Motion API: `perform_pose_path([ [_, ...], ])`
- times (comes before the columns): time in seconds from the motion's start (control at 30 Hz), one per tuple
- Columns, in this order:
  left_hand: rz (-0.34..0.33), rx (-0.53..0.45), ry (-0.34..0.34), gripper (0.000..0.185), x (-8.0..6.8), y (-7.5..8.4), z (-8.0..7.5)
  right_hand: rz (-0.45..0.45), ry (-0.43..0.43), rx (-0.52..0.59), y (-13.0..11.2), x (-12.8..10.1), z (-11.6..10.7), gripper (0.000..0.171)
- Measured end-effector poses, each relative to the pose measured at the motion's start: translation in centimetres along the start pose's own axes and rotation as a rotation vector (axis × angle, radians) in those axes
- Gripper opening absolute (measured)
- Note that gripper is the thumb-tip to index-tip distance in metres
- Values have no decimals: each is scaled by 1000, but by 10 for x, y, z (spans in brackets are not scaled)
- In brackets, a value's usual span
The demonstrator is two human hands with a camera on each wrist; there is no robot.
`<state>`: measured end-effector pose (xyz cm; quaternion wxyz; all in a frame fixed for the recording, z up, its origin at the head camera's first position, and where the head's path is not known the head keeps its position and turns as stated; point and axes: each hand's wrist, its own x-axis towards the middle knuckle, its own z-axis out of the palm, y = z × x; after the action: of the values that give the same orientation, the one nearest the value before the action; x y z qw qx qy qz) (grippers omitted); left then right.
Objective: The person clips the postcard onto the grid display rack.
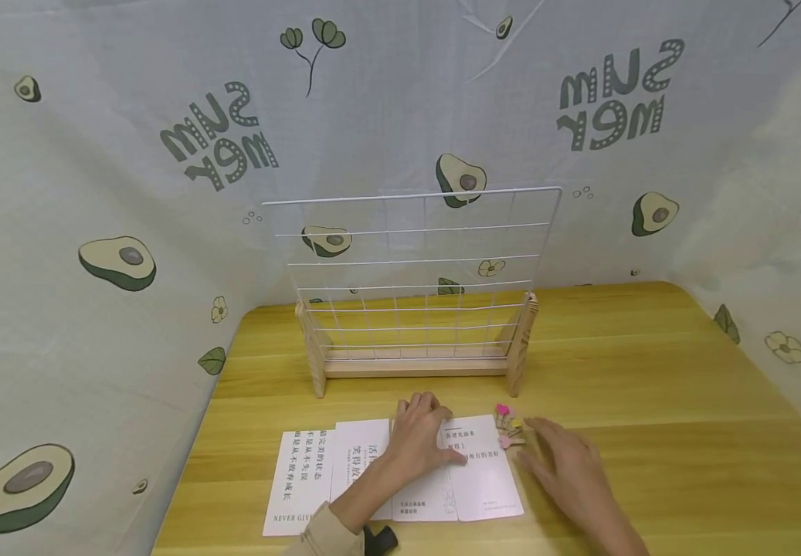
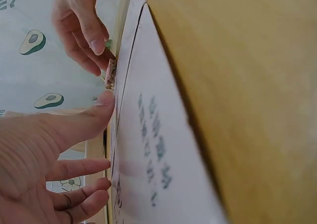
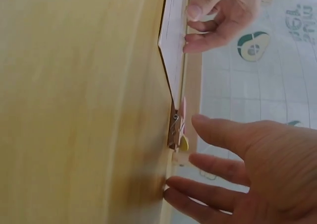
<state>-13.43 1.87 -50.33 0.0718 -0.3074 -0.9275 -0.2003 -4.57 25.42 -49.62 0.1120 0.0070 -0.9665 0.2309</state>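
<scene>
The small clips (image 1: pixel 508 426) lie in a little heap on the desk (image 1: pixel 650 386), just beyond the fingertips of our right hand (image 1: pixel 567 463) and at the top right corner of the rightmost card (image 1: pixel 480 467). They sit forward and slightly left of that hand, between it and our left hand (image 1: pixel 419 436) — the right is plainly the nearer one. From the right wrist view the clips (image 3: pixel 177 130) show as wooden pegs with pink and yellow tops, lying close off the thumb, not yet touched. Their long axes point several ways; we cannot make out one direction.

Our right hand rests low over the desk, fingers spread and nearly straight, holding nothing. Our left hand lies flat on the cards, fingers loosely extended and pressing the paper down, gripping nothing; in the left wrist view its thumb (image 2: pixel 94 115) rests at the card's edge.

Further left of the left hand, more cards (image 1: pixel 310 471) with printed text overlap in a row. Beyond both hands stands a white wire grid (image 1: pixel 414 270) in a wooden base (image 1: pixel 414 367) — upright, facing us. A cloth printed with avocados (image 1: pixel 94 232) closes in the desk behind and at the sides.
</scene>
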Motion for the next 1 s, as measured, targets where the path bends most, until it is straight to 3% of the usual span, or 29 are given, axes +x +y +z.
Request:
perform_pose_path([
  [0.13, -5, -12, -14, 66, 1, -1, 2, 7, 52, 0, -1, 3, 1, 38],
  [0.43, -51, -83, -54, 68, 8, -3, 3, -8, 78, -24, -5, 11, 4, 18],
  [0.67, -78, -125, -72, 67, 10, -2, 1, -38, 114, -13, -2, 12, 7, 20],
  [0.77, -104, -200, -94, 60, 11, -3, -5, -21, 98, 9, -1, 13, 5, 17],
  [1.0, -191, -531, -152, 39, 15, -12, -16, 131, -11, 114, -2, 14, -1, 9],
])
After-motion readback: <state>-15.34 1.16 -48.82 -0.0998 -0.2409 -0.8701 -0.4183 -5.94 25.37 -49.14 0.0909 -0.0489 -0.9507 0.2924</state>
